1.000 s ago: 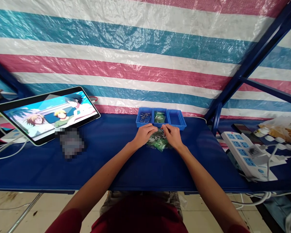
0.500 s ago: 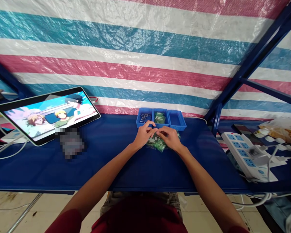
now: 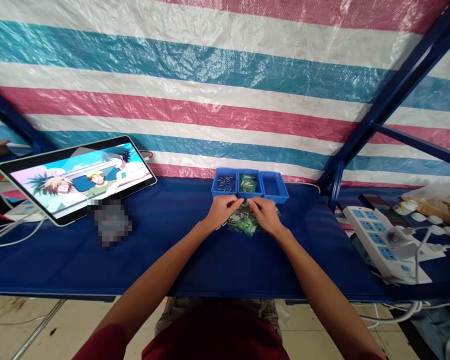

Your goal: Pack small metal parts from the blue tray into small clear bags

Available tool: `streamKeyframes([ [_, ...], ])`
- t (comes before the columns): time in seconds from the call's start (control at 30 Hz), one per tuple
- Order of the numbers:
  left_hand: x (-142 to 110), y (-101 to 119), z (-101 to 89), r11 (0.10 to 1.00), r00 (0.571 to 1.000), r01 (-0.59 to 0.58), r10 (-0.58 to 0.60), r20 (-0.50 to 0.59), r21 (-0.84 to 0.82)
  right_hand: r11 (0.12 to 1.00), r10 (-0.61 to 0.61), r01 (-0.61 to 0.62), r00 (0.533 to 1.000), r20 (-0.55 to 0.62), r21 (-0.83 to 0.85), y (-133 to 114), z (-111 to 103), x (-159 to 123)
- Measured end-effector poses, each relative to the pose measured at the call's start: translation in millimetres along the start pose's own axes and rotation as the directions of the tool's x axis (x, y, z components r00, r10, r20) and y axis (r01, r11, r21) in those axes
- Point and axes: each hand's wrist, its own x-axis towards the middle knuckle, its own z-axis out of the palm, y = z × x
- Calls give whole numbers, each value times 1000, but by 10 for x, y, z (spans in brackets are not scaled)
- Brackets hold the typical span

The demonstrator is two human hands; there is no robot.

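Observation:
My left hand (image 3: 222, 211) and my right hand (image 3: 263, 212) meet near the front of the blue bins, thumbs and fingers pinched close together. What they pinch is too small and too covered to make out. Under and between them lies a pile of small clear-and-green plastic packets (image 3: 247, 225) with slim metal pieces. Behind my left hand, the left blue bin (image 3: 214, 188) holds loose metal pins or screws (image 3: 225, 183). The middle blue bin (image 3: 250, 195) contains green packets (image 3: 248, 183). On the right stands a third blue bin (image 3: 274, 185) with its bottom showing.
At the left a tablet (image 3: 78, 180) leans, playing a cartoon, with a blurred-out object (image 3: 112, 224) before it. A white power strip (image 3: 375, 240) with plugs and cables lies right. Striped sheeting (image 3: 195, 110) hangs behind the blue table (image 3: 165, 250); blue frame bars (image 3: 382, 100) slant at the right.
Half a second ago my hands overlapped over the pile, the left fingers raised and arched. Now the left fingers are curled down, and both hands sit side by side, thumbs nearly touching.

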Motion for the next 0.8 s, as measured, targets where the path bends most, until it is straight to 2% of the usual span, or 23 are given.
streamKeyframes([
  [0.13,112,-55,-71,991,996,5,7,-92,133,1000,20,-20,1000,-16,18,10,-12,-1],
  [0.23,299,-129,-179,940,976,118,-50,-213,321,998,48,-47,999,-17,30,31,-7,-4],
  [0.33,420,-184,-273,874,966,222,-138,-218,431,998,57,-56,998,-23,27,43,1,-6],
  [0.4,415,-196,-310,872,979,195,-144,-145,448,998,59,-58,998,-35,11,48,3,-5],
  [0.5,323,-189,-334,919,984,74,-130,120,387,998,68,-69,996,-58,-12,60,2,0],
  [0.57,253,-174,-328,944,952,0,-101,289,331,997,73,-75,995,-67,-26,71,2,4],
  [0.63,197,-154,-301,952,917,-67,-60,394,300,996,75,-77,995,-67,-35,80,3,7],
  [0.8,118,-121,-168,935,851,-163,-29,524,316,996,82,-84,994,-72,-33,91,8,6],
])
